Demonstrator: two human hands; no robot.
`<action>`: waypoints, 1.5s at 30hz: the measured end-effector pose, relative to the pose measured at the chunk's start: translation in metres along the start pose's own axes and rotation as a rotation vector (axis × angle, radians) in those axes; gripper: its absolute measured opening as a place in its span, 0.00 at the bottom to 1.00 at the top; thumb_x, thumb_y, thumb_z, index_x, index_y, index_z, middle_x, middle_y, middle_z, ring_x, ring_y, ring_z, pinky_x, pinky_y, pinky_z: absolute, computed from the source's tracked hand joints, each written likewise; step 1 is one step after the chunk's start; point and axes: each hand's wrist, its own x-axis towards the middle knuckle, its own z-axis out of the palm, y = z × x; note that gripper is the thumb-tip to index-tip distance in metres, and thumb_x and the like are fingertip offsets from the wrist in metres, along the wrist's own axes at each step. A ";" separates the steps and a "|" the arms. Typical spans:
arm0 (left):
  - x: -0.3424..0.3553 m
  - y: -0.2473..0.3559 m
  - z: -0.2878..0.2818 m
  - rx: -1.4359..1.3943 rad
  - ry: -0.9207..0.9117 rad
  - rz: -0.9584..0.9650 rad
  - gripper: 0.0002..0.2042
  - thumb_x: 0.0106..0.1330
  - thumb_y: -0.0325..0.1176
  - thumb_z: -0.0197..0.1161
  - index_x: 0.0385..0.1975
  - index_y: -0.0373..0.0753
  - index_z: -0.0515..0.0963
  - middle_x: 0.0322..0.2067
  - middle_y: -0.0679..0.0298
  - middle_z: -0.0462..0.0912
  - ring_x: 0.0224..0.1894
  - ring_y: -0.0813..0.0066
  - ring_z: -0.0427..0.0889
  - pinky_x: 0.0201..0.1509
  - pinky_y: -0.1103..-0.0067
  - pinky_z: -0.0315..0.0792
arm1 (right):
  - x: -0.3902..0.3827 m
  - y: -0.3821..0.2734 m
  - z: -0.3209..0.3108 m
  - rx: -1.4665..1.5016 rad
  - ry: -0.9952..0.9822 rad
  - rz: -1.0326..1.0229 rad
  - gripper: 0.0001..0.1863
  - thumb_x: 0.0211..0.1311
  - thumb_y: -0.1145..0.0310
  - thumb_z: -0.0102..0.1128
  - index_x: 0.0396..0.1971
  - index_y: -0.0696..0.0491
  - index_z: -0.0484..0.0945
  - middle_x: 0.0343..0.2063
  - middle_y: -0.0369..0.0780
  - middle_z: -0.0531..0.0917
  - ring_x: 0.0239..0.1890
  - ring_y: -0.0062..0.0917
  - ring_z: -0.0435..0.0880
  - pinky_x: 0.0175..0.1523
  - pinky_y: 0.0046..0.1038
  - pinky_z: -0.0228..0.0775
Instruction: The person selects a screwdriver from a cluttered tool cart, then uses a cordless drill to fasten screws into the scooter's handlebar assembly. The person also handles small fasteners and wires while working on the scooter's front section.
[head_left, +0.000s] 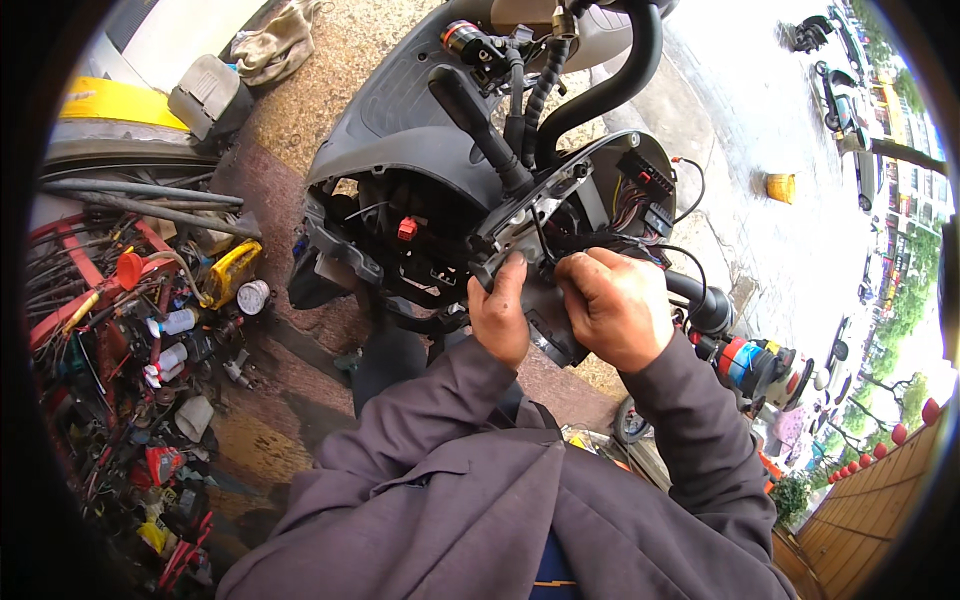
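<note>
Left hand: thumb raised against the near edge of the grey inner panel, fingers curled below; their tips are hidden, so a full pinch cannot be confirmed. Right hand: fingers bent inward and tucked over the panel's right side, near a thin black cable; what it pinches, if anything, cannot be told. The hands sit close together, wrists low, an arrangement that probably lets the left steady the panel while the right handles small parts.

The panel belongs to an opened scooter front and lies directly ahead of both hands, between and just beyond them. Beyond the right hand, a connector block hangs with coloured leads exposed, presumably left out for access. Left of the panel, an orange-red connector sits inside the dark open cavity. A black handle grip rises beyond the panel, in front of the grey bodywork.

Outermost: a heap of mixed parts at far left, and a yellow bucket on the pavement at right.
</note>
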 end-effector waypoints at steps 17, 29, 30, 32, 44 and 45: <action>0.001 -0.005 -0.003 0.003 -0.037 0.031 0.13 0.72 0.35 0.56 0.36 0.31 0.82 0.30 0.65 0.83 0.31 0.78 0.78 0.36 0.76 0.72 | 0.003 -0.008 0.004 -0.191 -0.075 -0.113 0.06 0.47 0.75 0.63 0.28 0.54 0.79 0.20 0.41 0.78 0.25 0.38 0.82 0.29 0.36 0.75; 0.002 0.001 -0.004 0.012 -0.086 0.009 0.13 0.72 0.37 0.55 0.35 0.33 0.81 0.29 0.71 0.81 0.30 0.83 0.74 0.34 0.79 0.69 | 0.000 -0.007 0.005 -0.065 -0.034 -0.036 0.05 0.48 0.74 0.62 0.27 0.54 0.76 0.22 0.42 0.79 0.27 0.40 0.83 0.31 0.39 0.75; 0.002 0.001 -0.004 0.013 -0.085 0.012 0.13 0.72 0.37 0.55 0.35 0.33 0.81 0.29 0.71 0.81 0.30 0.84 0.74 0.34 0.80 0.69 | 0.000 -0.007 0.005 -0.064 -0.031 -0.038 0.05 0.48 0.74 0.62 0.27 0.54 0.77 0.22 0.42 0.79 0.27 0.40 0.83 0.31 0.39 0.75; 0.001 0.002 -0.003 0.021 -0.084 0.017 0.14 0.73 0.38 0.54 0.35 0.33 0.81 0.29 0.71 0.81 0.30 0.84 0.74 0.34 0.80 0.69 | 0.000 -0.006 0.005 -0.059 -0.039 -0.032 0.05 0.49 0.74 0.62 0.28 0.55 0.77 0.22 0.42 0.79 0.27 0.40 0.83 0.31 0.39 0.75; 0.003 0.002 -0.004 0.004 -0.085 -0.023 0.14 0.72 0.38 0.55 0.33 0.33 0.81 0.28 0.71 0.81 0.29 0.84 0.73 0.33 0.79 0.69 | 0.001 -0.008 0.006 -0.125 -0.078 -0.049 0.06 0.47 0.77 0.63 0.29 0.55 0.80 0.23 0.44 0.80 0.25 0.43 0.82 0.31 0.39 0.75; 0.003 0.002 -0.004 -0.005 -0.087 -0.038 0.14 0.72 0.38 0.55 0.33 0.33 0.81 0.28 0.71 0.81 0.29 0.84 0.73 0.33 0.79 0.68 | 0.001 -0.008 0.006 -0.118 -0.076 -0.045 0.06 0.47 0.77 0.63 0.28 0.55 0.80 0.23 0.44 0.80 0.25 0.43 0.82 0.31 0.39 0.75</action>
